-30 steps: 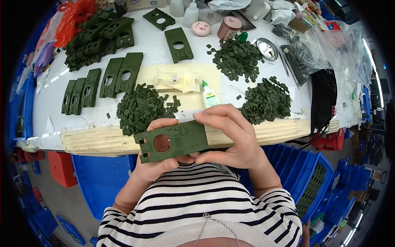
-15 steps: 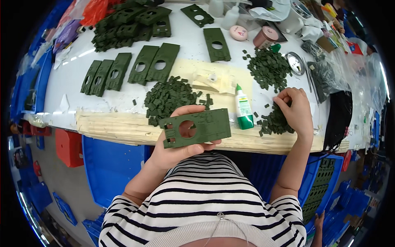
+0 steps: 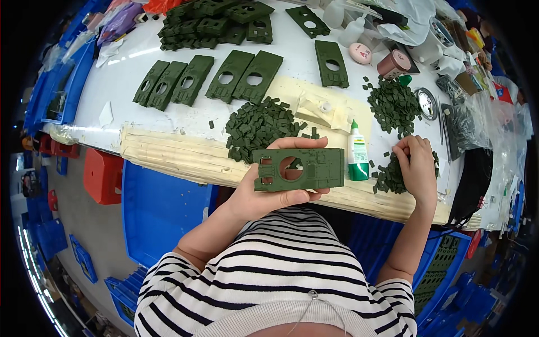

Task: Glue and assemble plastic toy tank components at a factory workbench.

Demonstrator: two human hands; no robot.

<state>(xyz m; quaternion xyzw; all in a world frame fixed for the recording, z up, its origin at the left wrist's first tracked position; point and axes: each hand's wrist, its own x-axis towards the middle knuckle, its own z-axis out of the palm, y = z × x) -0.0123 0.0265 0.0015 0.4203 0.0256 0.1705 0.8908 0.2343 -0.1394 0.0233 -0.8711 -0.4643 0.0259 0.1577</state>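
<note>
"What was nearest?"

"A knitted shirt (image 3: 281, 253) with dark stripes. Past it, the left hand (image 3: 259, 199) had its grip clamped on a matt green panel (image 3: 320, 168), a moulded rectangle with a large round hole and small cutouts at its left end."

"Where exactly?"

"Over the tabletop's cream, ribbed front edge (image 3: 179, 151), in view. The palm sat behind the panel, a finger along its far long side, the thumb along the near one."

"And the right hand (image 3: 416, 171)?"

"It reached down over a heap of small flat green chips (image 3: 387, 178), fingers bent downward. I couldn't tell whether its grip had closed on one. A gap lay between it and a smooth white-and-green bottle (image 3: 357, 154)."

"Farther off?"

"Another chip heap (image 3: 264, 129) lay left of a cream block (image 3: 323, 109). White tabletop (image 3: 185, 126) showed between the ribbed edge and a row of five similar panels (image 3: 197, 70). Beyond stood a jumbled stack of panels (image 3: 216, 25)."
</note>
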